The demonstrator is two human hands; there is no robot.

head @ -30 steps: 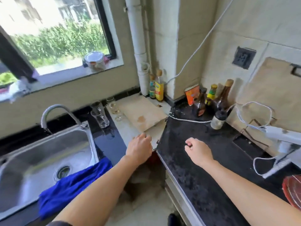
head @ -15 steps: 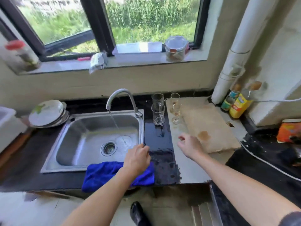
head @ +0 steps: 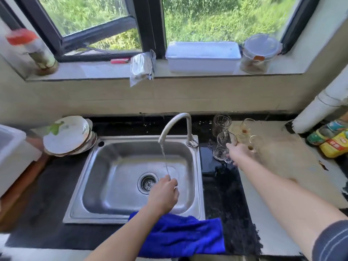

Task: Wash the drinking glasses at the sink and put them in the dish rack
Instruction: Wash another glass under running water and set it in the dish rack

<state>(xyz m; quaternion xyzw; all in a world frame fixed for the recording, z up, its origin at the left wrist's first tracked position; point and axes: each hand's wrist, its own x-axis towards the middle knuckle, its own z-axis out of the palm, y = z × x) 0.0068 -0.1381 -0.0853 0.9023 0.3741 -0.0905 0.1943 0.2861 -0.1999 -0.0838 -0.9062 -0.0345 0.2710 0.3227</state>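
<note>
the left grip [head: 163,193] hangs loosely curled and empty in the stream from the faucet [head: 177,124] over the sink [head: 131,138], while the blurred right grip [head: 238,152] is at the drinking glasses [head: 221,123] standing on the worktop [head: 224,194] just right of the sink, its hold impossible to tell.

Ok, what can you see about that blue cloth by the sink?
The bright blue fluffy cloth looks soft, like microfibre. It lies crumpled across the front rim of the shiny steel sink and the black stone counter, hanging over the counter's front edge. The person's left forearm crosses above its left end.
</note>
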